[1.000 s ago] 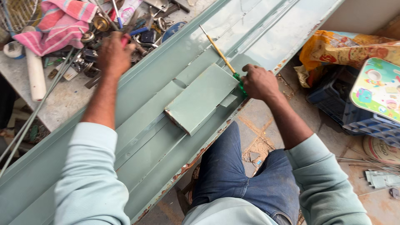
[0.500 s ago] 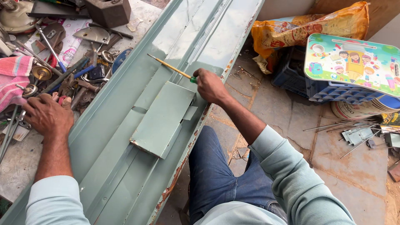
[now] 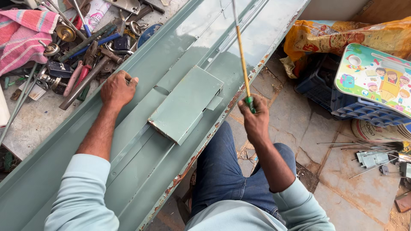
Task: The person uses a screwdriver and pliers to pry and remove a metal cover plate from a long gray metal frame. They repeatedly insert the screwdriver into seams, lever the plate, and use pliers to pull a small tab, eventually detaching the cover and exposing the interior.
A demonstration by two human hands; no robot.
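Gripping rod (image 3: 240,47) (right hand (image 3: 255,119))

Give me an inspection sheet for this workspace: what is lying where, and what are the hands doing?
Surface: long grey-green metal channel, rust along its near edge.
Job's things: flat metal box resting on the channel; long yellow rod with green handle.
Clutter: heap of hand tools and a pink cloth on the bench.
Hands: left hand closed at the channel's far edge, contents hidden; right hand gripping the rod's handle.
Cables: nothing seen.
Surroundings: blue crate, colourful board, yellow bag, thin metal rods on the floor.
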